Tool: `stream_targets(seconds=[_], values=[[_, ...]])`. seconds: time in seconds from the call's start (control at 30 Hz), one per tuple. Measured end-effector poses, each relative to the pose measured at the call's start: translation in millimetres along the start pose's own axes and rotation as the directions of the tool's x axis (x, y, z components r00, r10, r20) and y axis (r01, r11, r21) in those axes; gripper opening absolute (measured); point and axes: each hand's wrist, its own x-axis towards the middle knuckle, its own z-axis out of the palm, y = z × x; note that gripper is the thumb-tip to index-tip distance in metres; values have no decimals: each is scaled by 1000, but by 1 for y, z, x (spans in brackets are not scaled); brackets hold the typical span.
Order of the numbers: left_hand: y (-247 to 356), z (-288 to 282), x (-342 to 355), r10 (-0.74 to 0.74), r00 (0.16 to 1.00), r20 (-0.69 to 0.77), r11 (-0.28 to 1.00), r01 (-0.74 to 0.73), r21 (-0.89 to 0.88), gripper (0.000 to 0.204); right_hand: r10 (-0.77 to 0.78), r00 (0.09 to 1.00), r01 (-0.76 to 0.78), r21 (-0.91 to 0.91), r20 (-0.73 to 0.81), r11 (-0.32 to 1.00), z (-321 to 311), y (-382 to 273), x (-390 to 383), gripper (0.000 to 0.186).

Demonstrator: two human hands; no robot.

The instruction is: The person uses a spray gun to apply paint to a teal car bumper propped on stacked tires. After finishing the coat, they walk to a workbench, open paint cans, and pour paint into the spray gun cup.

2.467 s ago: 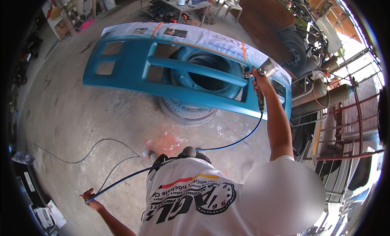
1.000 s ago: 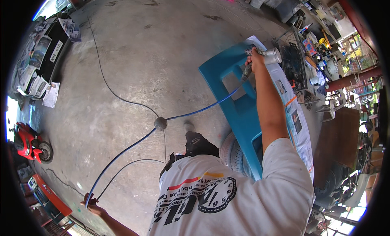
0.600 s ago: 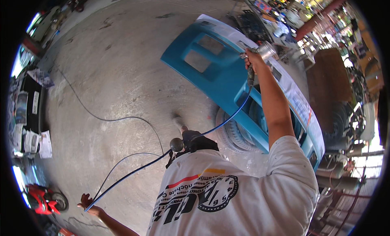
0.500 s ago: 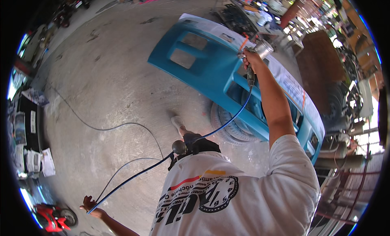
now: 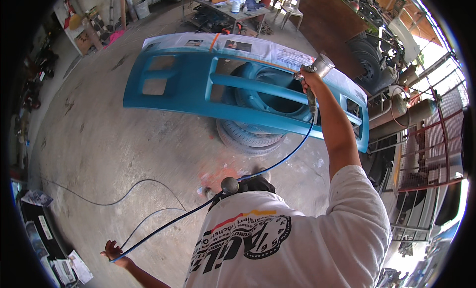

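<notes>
The fingers point(image 5: 110, 248) of the left hand point(image 5: 114, 251) spread partly open at the near left, low over the floor point(image 5: 99, 149), with the blue hose point(image 5: 168, 227) running across the palm; whether they close on it I cannot tell. From there the hose climbs rightward past a round fitting point(image 5: 229, 185) near the person's white shirt point(image 5: 292, 243), then curves up to the spray gun point(image 5: 316, 74). A thin black cable point(image 5: 124, 193) loops over the floor just left of the hose.

Farther off, in the middle, a blue bumper point(image 5: 238, 89) lies across a stack of tyres point(image 5: 253, 134), its far edge masked with newspaper point(image 5: 233, 45). A patch of orange paint point(image 5: 223, 174) marks the floor just near the tyres.

To the right, the right hand point(image 5: 311, 80) is raised with the arm stretched out, fingers wrapped tight round the gun's grip, holding it over the right part of the bumper. The gun's metal cup point(image 5: 323, 64) sits above the hand.

A cluttered tabletop point(image 5: 233, 10) stands at the far side, and a metal gate point(image 5: 426, 154) stands at the far right.
</notes>
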Motion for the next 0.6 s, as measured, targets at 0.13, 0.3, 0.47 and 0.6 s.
stream_targets(seconds=[0.13, 0.3, 0.47, 0.6], values=[[19, 51, -21, 7, 998, 69, 1000, -8, 17, 61, -49, 998, 49, 0, -28, 999, -100, 36, 13, 33], [74, 161, -88, 60, 998, 18, 998, -61, 24, 77, 18, 988, -17, 12, -150, 1000, -222, 76, 19, 32], [92, 234, -165, 22, 997, 69, 1000, -22, -8, 77, 1, 983, 2, 19, -184, 1000, -358, 116, 48, 33], [94, 283, -238, 10, 987, 158, 1000, -13, 20, 78, -36, 980, 32, -21, -196, 999, -460, 146, 69, 33]])
